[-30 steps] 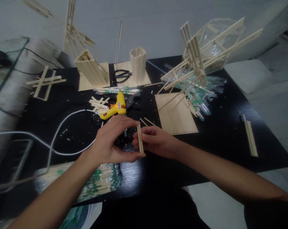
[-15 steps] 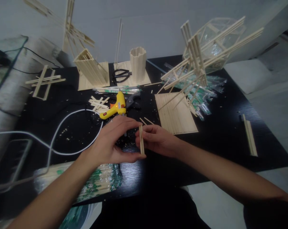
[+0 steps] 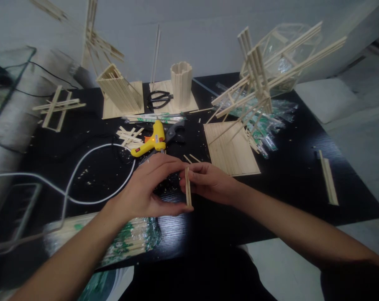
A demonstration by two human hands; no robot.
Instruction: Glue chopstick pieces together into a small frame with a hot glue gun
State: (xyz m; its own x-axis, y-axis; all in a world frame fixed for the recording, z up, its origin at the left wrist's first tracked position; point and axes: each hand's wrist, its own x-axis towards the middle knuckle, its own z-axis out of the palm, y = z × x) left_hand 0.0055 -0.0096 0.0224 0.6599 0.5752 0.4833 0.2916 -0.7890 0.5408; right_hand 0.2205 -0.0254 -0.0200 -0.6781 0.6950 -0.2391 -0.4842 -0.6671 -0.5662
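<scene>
L hand is gripping a small bundle of short sticks, index and thumb pressing its two ends; R hand is pinching the same bundle from the side, thumb on one face, fingertips showing past the other. So sticks are sitting b/w both hands, being held clear of the worktop AFAICT.

Progress, judging by layout: work is prob. sitting partway. Done-looking bits: sq tube and rd tube are standing at the back, each on a flat base; over at R a spread frame is rising above a plate. A loose crossed frame is lying at far L. Whether any of these is complete, pics aren't telling.

What's left: bundle isn't being joined to any build yet; whether its own sticks are glued, too small to tell. Glue gun is sitting just beyond L hand, orange light glowing, so prob. warm & ready. Stock isn't looking short: offcuts are lying next to the gun, a bag of more sticks is lying at the near edge, L side, and spare strips are lying at far R.
</scene>
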